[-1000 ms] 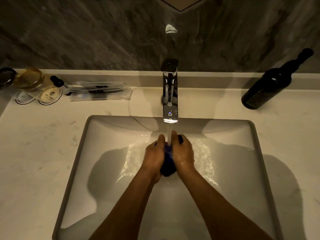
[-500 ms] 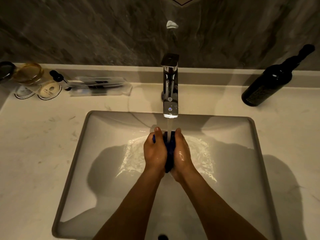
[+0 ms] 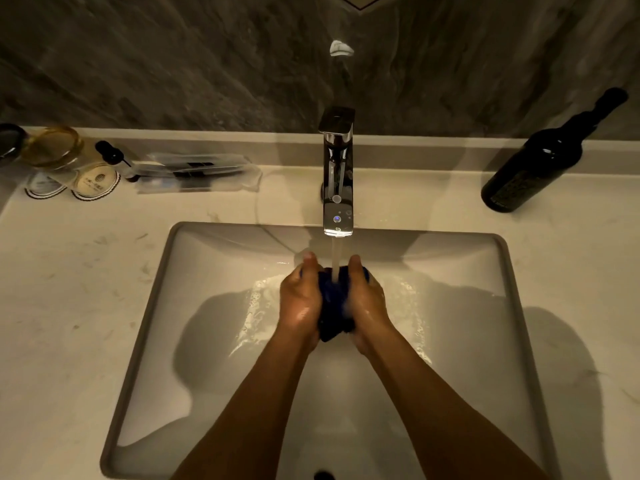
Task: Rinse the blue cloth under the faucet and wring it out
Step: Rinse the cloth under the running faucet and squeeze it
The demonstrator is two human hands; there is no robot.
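The blue cloth (image 3: 334,306) is bunched into a dark wad between my two hands over the middle of the white sink (image 3: 166,292). My left hand (image 3: 299,301) presses it from the left and my right hand (image 3: 367,301) from the right, both wet. A chrome faucet (image 3: 337,174) stands behind the basin, and its stream of running water (image 3: 335,259) falls straight onto the top of the cloth. Most of the cloth is hidden by my palms.
A dark bottle (image 3: 533,168) leans at the back right of the pale counter. At the back left are a glass jar (image 3: 52,148), round coasters (image 3: 95,181) and a clear packet of toiletries (image 3: 197,171). Water spreads over the basin floor around my hands.
My hands have parted slightly at the fingertips, so more of the cloth shows under the stream. They stay in the same spot under the faucet.
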